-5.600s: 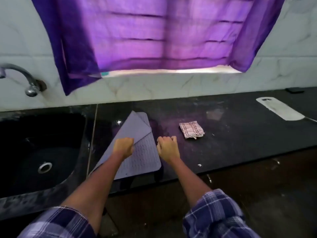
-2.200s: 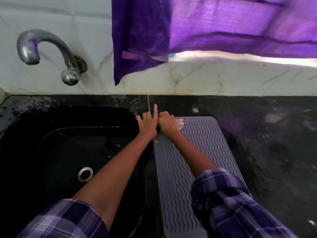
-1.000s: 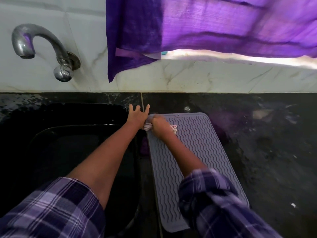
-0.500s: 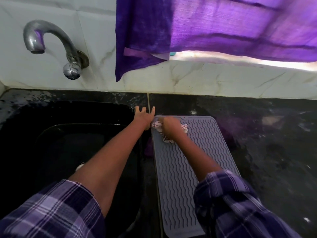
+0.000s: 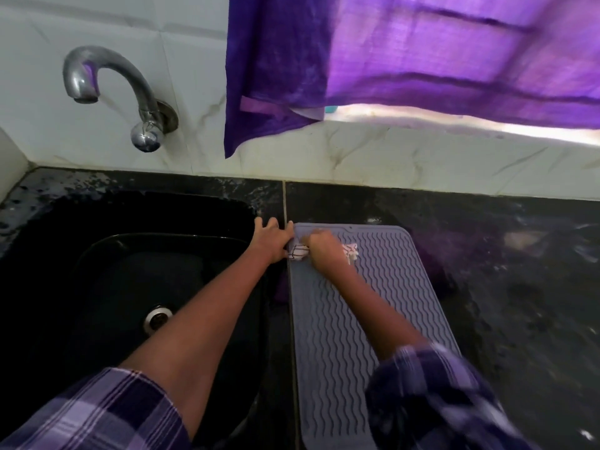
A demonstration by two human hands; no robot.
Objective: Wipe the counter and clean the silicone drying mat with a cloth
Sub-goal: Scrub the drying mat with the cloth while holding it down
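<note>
Marble wall (image 5: pixel 389 157), purple curtain (image 5: pixel 422 53), perhaps window

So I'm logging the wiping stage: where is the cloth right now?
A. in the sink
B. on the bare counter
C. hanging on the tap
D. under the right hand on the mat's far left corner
D: the right hand presses the checked cloth onto the grey mat at its far left corner.

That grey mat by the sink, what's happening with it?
A person is cleaning the mat, which lies flat on the dark counter just right of the sink. The right hand grips a small checked cloth and presses it on the mat's far left corner. The left hand lies with fingers spread at the mat's left edge, apparently steadying it. The rest of the mat has not been reached by the cloth at this moment.
</note>
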